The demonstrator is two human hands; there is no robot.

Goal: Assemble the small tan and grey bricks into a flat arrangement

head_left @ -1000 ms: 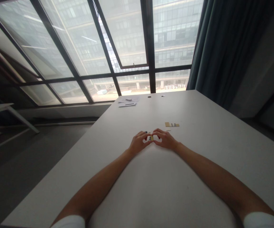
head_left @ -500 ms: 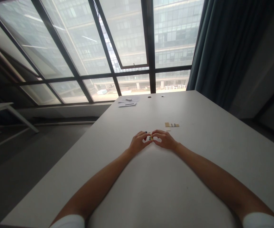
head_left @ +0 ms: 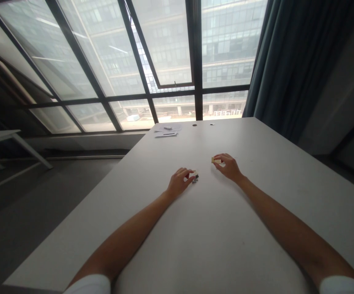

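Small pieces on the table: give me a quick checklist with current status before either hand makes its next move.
1. Left hand on the small cluster of pieces: ok, fingertips touch it.
2. Right hand at the yellow pieces: ok, fingers are on them.
3. Right hand's grip closed on a piece: cannot tell, too small.
4. Hands apart, not crossing: ok.
5. Table bare between the hands: ok.
6. Papers at the far edge, out of the way: ok.

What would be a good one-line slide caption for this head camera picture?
At a white table by the window, the left hand holds small pieces; the right hand touches a tan strip.
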